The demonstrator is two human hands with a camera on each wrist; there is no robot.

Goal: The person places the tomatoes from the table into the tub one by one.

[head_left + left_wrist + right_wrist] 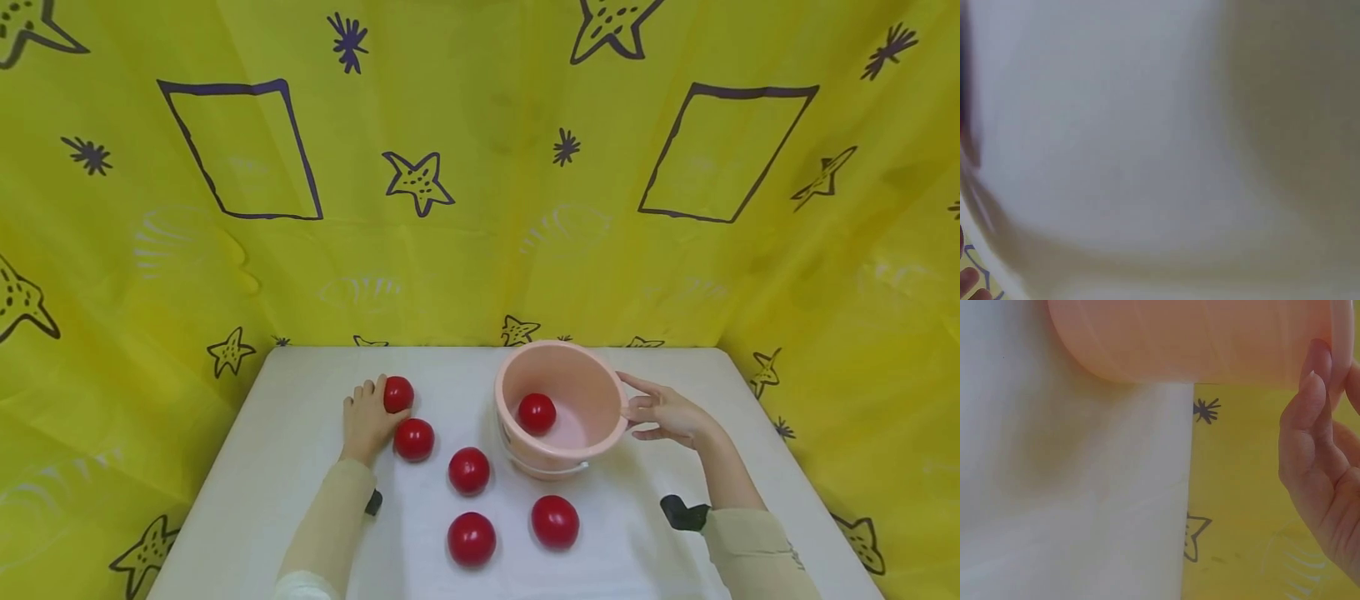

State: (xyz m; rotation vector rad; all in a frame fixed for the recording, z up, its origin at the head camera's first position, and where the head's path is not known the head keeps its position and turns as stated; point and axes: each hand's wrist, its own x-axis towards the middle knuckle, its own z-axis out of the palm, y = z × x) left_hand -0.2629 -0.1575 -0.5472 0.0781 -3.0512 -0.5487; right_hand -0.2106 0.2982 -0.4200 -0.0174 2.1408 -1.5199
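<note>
At the left of the head view, my left hand (367,425) grips a glossy red ball (398,394), fingers at its left and thumb along its near side. A second red ball (415,439) lies just below that thumb. My right hand (670,414) pinches the right rim of a pale pink bucket (521,446). The right wrist view shows the fingers (1304,412) against the bucket's rim (1341,353). One red ball (537,414) rests inside the bucket. In the left wrist view, only blurred fingertips (967,281) show at the lower left; the held ball is mostly out of frame.
Three more red balls lie on the white table (300,417): one left of the bucket (547,469), two nearer the front. The bucket's white handle (551,472) hangs down in front. Yellow patterned curtains (480,275) enclose the table at the back and sides.
</note>
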